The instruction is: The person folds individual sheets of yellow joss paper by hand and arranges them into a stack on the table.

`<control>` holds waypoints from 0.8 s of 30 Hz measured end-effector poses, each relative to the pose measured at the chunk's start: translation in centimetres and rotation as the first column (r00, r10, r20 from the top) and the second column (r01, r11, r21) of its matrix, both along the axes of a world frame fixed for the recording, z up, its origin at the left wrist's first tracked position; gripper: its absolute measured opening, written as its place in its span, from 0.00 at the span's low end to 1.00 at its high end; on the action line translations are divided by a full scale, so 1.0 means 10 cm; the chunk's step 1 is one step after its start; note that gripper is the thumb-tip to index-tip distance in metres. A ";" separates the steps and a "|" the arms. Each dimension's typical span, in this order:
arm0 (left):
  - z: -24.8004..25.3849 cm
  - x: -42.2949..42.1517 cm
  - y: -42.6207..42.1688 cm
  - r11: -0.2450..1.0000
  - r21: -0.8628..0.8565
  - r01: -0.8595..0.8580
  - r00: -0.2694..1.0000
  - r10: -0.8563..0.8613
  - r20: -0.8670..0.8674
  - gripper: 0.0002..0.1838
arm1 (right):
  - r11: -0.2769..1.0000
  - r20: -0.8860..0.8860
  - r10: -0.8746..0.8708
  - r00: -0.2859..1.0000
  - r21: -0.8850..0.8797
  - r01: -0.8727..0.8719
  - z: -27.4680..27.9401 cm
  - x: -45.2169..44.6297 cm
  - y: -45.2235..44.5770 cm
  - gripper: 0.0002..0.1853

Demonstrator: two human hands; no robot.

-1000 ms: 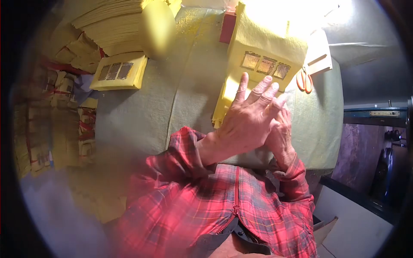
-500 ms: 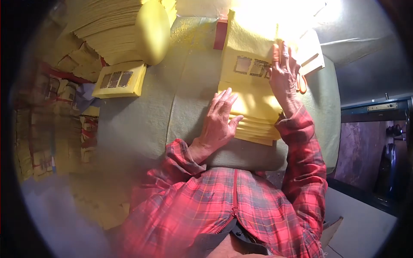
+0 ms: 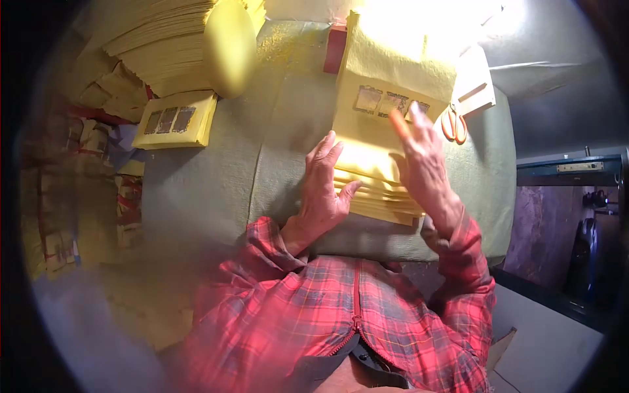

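Observation:
A thick stack of yellow paper sheets (image 3: 400,72) lies in front of me, its near edges fanned in steps. Three metallic squares with dark borders show on the top sheet. My left hand (image 3: 325,187) rests at the left edge of the stack, thumb apart from the fingers, nothing in its grasp. Over the right side of the stack is my right hand (image 3: 426,164), slightly blurred, fingers spread, near the rightmost square. An orange tip shows on one of its fingers. Whether it touches the paper I cannot tell.
Orange-handled scissors (image 3: 455,126) lie right of the stack, beside a pale block (image 3: 477,95). A red block (image 3: 335,49) is at its upper left. A smaller yellow bundle (image 3: 175,121) with similar squares sits on the green cloth (image 3: 229,167), below tall piles of yellow paper (image 3: 164,56).
My hands have parted from where they overlapped. My right hand went up the right side of the stack, then came back down and left. My left hand has shifted to the left edge.

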State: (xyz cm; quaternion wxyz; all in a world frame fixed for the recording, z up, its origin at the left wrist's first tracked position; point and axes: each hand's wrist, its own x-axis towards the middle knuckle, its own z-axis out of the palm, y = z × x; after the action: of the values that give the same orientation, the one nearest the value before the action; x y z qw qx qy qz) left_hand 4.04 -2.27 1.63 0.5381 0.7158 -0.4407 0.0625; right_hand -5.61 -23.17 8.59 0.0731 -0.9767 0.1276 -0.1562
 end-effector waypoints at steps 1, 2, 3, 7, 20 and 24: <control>-0.02 -0.01 0.00 1.000 0.002 0.008 1.000 -0.008 -0.007 0.47 | 0.964 0.189 0.008 0.982 -0.263 0.043 0.02 0.17 -0.07 0.32; -0.04 -0.02 0.00 1.000 0.006 0.018 1.000 -0.018 -0.015 0.47 | 0.964 0.193 0.010 0.981 -0.261 0.042 -0.02 0.34 -0.22 0.32; -0.05 -0.02 0.00 1.000 0.009 0.030 0.999 -0.030 -0.022 0.46 | 0.927 0.260 -0.036 0.965 -0.351 0.129 -0.11 0.52 -0.41 0.31; -0.09 -0.02 -0.01 0.998 0.037 0.046 0.998 -0.044 -0.039 0.45 | 0.841 0.304 -0.019 0.953 -0.510 0.180 -0.25 0.48 -0.68 0.30; -0.07 -0.02 0.05 0.999 0.031 0.013 0.999 -0.011 -0.047 0.45 | 0.997 0.120 -0.004 0.993 -0.071 0.012 -0.09 0.19 -0.13 0.30; -0.09 -0.03 0.04 0.998 0.023 0.053 0.997 -0.051 -0.057 0.46 | 0.867 0.289 -0.018 0.957 -0.472 0.158 -0.23 0.55 -0.61 0.28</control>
State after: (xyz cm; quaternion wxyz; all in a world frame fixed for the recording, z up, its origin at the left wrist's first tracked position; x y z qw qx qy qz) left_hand 3.70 -1.88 0.78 0.5428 0.7123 -0.4445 0.0228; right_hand -0.08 -29.32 6.26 -0.1670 -0.9249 0.1172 -0.3208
